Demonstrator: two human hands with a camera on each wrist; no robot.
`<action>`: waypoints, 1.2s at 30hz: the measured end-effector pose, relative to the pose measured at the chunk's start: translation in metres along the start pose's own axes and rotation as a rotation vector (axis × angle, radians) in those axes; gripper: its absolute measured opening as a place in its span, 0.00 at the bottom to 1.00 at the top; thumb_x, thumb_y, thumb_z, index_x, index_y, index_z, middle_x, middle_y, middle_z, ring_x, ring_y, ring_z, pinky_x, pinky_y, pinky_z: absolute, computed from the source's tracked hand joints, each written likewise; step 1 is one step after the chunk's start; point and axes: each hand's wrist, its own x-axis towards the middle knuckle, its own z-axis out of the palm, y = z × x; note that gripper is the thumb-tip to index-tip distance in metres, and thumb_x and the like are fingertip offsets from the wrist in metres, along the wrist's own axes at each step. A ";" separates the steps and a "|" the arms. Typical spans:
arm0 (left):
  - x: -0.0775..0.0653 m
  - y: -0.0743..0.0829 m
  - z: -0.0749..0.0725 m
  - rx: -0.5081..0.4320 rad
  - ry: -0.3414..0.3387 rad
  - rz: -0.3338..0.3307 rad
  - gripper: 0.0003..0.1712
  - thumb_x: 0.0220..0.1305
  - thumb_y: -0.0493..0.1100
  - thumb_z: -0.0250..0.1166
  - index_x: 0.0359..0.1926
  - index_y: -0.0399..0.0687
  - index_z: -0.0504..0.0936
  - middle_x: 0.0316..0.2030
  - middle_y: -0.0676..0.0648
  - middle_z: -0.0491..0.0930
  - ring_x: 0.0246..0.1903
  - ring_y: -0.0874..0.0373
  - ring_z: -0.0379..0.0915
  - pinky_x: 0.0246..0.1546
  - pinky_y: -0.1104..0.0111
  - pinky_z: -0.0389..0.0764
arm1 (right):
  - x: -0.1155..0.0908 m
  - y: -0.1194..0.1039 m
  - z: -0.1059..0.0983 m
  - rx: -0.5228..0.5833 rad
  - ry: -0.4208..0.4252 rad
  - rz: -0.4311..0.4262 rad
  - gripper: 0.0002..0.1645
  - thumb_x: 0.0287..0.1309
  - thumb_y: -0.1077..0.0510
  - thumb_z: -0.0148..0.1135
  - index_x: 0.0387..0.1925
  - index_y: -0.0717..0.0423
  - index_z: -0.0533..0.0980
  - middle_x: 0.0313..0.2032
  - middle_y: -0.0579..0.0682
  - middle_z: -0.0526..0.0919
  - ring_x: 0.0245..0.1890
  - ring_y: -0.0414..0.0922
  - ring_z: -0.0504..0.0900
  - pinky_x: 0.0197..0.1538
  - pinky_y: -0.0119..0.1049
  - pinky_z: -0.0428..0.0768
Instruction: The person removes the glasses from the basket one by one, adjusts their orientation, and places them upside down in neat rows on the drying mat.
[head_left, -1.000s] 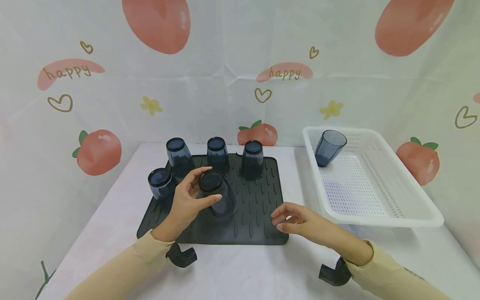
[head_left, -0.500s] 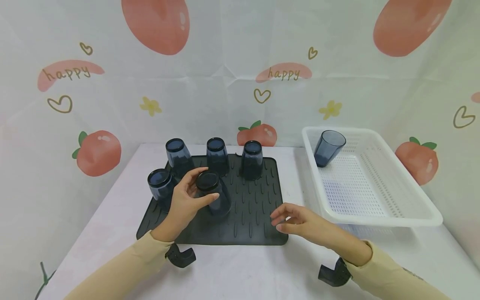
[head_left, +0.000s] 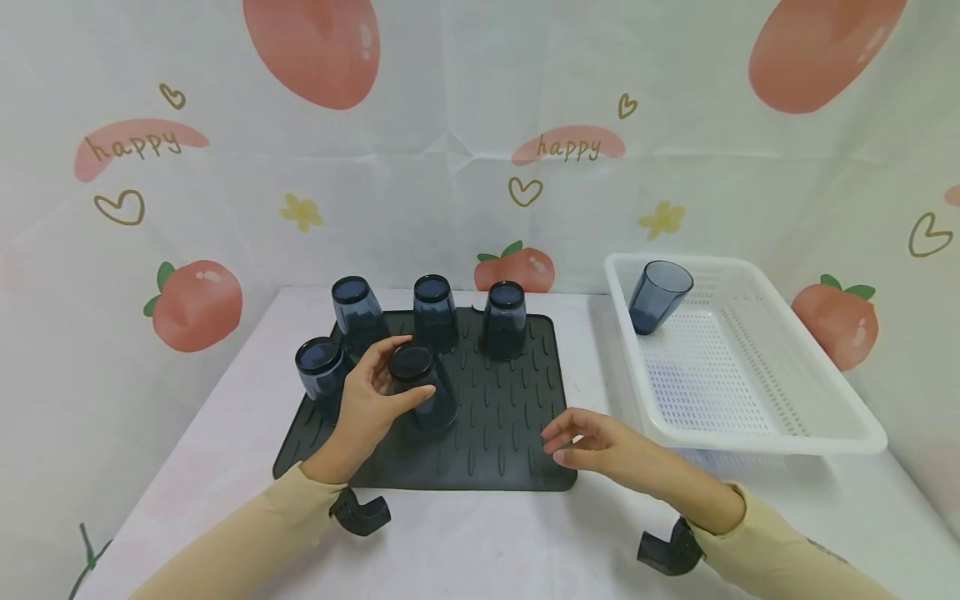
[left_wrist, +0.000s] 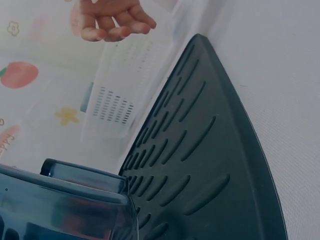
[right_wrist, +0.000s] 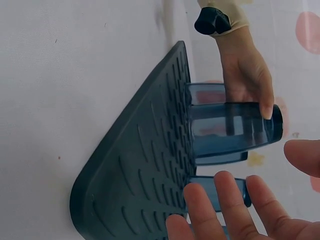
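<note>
My left hand holds an upside-down blue glass near its base, thumb on the near side and fingers behind. The glass's rim is right at the black ribbed drying mat; the right wrist view shows the same glass from the side. Three more upturned glasses line the mat's back edge, the rightmost glass a little apart. Another upturned glass stands at the left, partly behind my left hand. Over the mat's front right corner, my right hand hangs with loosely bent fingers, holding nothing.
To the right of the mat stands a white perforated plastic basket. One blue glass leans in its back left corner, mouth up. A white cloth backdrop printed with fruit rises right behind the table.
The glass in my left hand has shifted slightly left across the mat, the hand moving along with it. My right hand has stayed about where it was.
</note>
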 end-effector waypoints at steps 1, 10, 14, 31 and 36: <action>0.000 0.000 0.000 0.001 0.001 -0.003 0.42 0.47 0.25 0.73 0.64 0.36 0.67 0.58 0.38 0.72 0.52 0.69 0.73 0.56 0.80 0.72 | 0.000 0.001 0.000 0.001 -0.001 0.000 0.18 0.65 0.59 0.57 0.53 0.66 0.71 0.48 0.65 0.78 0.44 0.57 0.80 0.46 0.34 0.76; -0.001 -0.006 -0.002 0.022 0.018 -0.029 0.41 0.47 0.27 0.74 0.64 0.39 0.68 0.58 0.40 0.73 0.51 0.69 0.74 0.54 0.81 0.73 | 0.000 0.003 0.001 0.004 -0.009 0.002 0.19 0.66 0.58 0.57 0.53 0.65 0.71 0.48 0.66 0.78 0.45 0.59 0.80 0.47 0.33 0.77; -0.002 -0.009 -0.003 0.023 0.021 -0.030 0.41 0.48 0.28 0.74 0.64 0.40 0.68 0.58 0.41 0.73 0.51 0.69 0.74 0.54 0.81 0.73 | 0.000 0.003 0.001 0.002 -0.008 0.001 0.18 0.66 0.58 0.57 0.53 0.66 0.71 0.48 0.66 0.78 0.45 0.59 0.80 0.46 0.33 0.77; -0.003 -0.007 -0.003 0.035 0.036 -0.037 0.40 0.47 0.27 0.74 0.63 0.38 0.69 0.57 0.40 0.73 0.51 0.71 0.74 0.54 0.82 0.72 | 0.002 0.004 0.002 0.023 -0.019 0.009 0.18 0.66 0.58 0.57 0.53 0.65 0.71 0.49 0.66 0.78 0.47 0.61 0.79 0.47 0.32 0.77; -0.003 -0.008 -0.002 0.035 0.027 -0.046 0.40 0.47 0.27 0.74 0.63 0.38 0.68 0.57 0.40 0.73 0.50 0.70 0.74 0.53 0.82 0.73 | 0.002 0.005 0.001 0.020 -0.021 0.010 0.19 0.66 0.58 0.57 0.53 0.66 0.70 0.49 0.66 0.78 0.47 0.60 0.79 0.47 0.32 0.77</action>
